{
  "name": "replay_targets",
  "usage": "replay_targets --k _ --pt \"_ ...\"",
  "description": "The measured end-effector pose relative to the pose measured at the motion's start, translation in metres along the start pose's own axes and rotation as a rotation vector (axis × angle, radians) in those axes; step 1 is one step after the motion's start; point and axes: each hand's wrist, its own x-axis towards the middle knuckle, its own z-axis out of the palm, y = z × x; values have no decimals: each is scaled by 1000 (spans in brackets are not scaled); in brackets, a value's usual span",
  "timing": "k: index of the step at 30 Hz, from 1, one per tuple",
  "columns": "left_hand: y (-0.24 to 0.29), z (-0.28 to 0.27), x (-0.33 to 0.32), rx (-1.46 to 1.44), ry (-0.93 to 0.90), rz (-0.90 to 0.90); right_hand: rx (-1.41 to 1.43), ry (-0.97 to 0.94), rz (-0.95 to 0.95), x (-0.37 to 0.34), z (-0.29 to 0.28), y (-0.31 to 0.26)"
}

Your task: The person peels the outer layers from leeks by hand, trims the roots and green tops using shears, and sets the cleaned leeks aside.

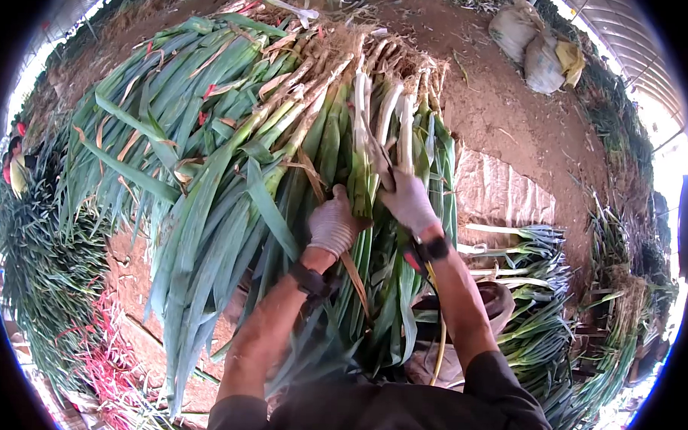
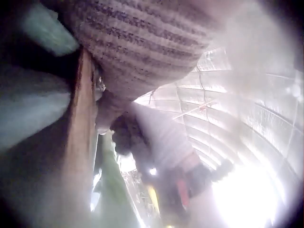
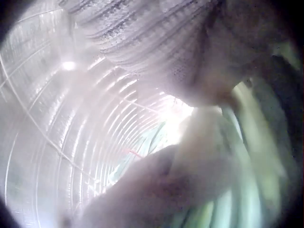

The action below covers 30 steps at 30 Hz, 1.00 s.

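Observation:
My left hand (image 1: 334,224), in a ribbed knit glove, grips a thick leek (image 1: 359,159) by its green part. The white shank of that leek points away from me, towards the roots. My right hand (image 1: 411,202), also gloved, holds a dark tool (image 2: 127,135) close beside the leek; its exact kind cannot be made out. A yellow hose (image 1: 439,347) runs from below the right wrist towards my body. A greyish, blurred strip (image 1: 379,154) stretches from the right fingers across the leek. One dry brown leaf (image 2: 80,142) hangs by the left hand.
A large heap of leeks (image 1: 224,165) spreads under and left of my hands. Cleaner leeks (image 1: 520,274) lie stacked on the right, near a woven sheet (image 1: 500,186). Pink-red ties (image 1: 116,343) lie at lower left. Filled sacks (image 1: 543,59) stand far right.

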Motion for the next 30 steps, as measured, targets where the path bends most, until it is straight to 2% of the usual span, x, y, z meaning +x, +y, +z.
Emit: replay_targets --k 4,6,8,10,13,14,16,17,18,21,22,23,24,25,26,28,30 --pt "5 0 -6 43 25 64 9 -188 3 -101 -26 4" --pt "5 7 -8 70 43 127 125 -285 16 -140 -39 8" --pt "10 11 -14 62 61 193 230 -250 88 -160 -52 3" --pt "14 33 -18 79 157 258 343 -230 232 -162 -66 -3" --pt "42 50 -35 116 -8 261 238 -72 143 -142 -63 16" --pt "51 60 -44 178 -85 260 243 -86 66 -135 -59 13" --pt "49 75 -63 133 -115 311 256 -110 -88 -122 -50 8" --pt "42 76 -72 85 -152 328 238 -111 -55 -116 -48 3" --pt "34 76 -75 35 -188 342 362 -147 25 -112 -53 0" --pt "5 31 -76 39 -127 428 352 -72 133 -97 -54 2" --pt "-3 12 -68 104 -3 335 366 -75 118 -98 -53 -5" --pt "0 -24 -64 40 204 293 293 -155 99 -102 -44 -7" --pt "-7 -53 -57 98 305 310 217 -233 74 -106 -36 -10" --pt "-19 -65 -37 221 466 302 246 -293 -30 -114 -35 -21" --pt "-30 -78 -11 387 484 247 297 -329 -75 -118 -34 -29" --pt "-50 -87 24 565 389 168 349 -376 -28 -119 -33 -36" --pt "-58 -87 50 669 303 142 415 -263 -8 -119 -22 -26"
